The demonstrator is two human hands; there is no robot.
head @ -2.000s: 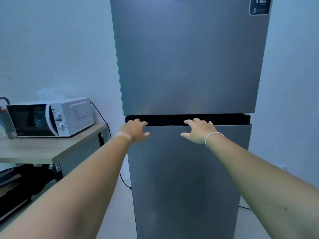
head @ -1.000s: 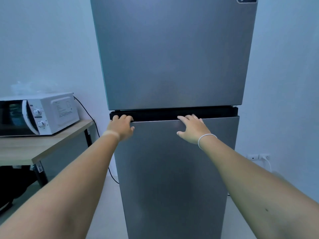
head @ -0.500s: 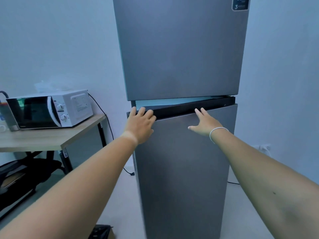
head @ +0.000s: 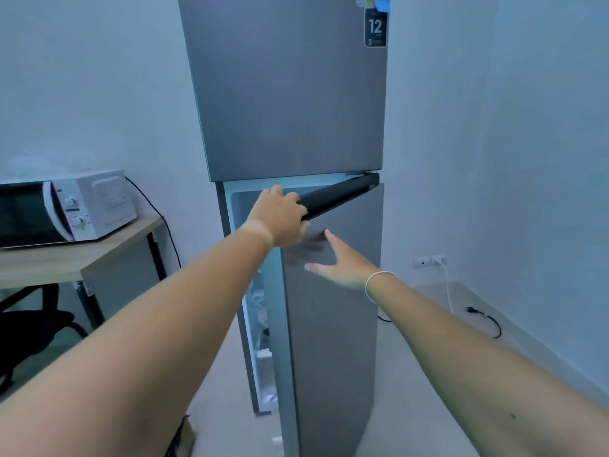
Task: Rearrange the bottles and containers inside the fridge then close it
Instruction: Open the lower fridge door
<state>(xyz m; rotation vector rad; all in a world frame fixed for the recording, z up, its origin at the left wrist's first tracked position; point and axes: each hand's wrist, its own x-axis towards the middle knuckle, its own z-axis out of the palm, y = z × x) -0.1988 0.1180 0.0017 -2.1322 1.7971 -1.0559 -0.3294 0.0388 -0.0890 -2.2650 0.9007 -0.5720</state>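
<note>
**Lower fridge door swung partly open**

Pale blue-white walls closed in a narrow corner where the fridge (head: 286, 94) stood, tall and slab-sided, its two doors faced in brushed grey metal with a dull sheen. A dark sticker (head: 375, 28) printed with "12" sat at the upper door's top right corner. The lower door (head: 333, 324) stood ajar, hinged on the right, its black top edge angled out from the cabinet. Through the gap on the left a strip of white interior showed, with pale shapes on the door shelves too blurred to identify.

The left hand (head: 280, 216) was curled tight around the lower door's top left corner, fingers hooked over the black edge. The right hand (head: 342, 262) hovered flat and spread just in front of the door's face, gripping nothing; a thin white band (head: 379, 285) circled its wrist.

To the left, a boxy white microwave (head: 66, 209) with two round knobs rested on a wood-topped table (head: 49, 265).
</note>
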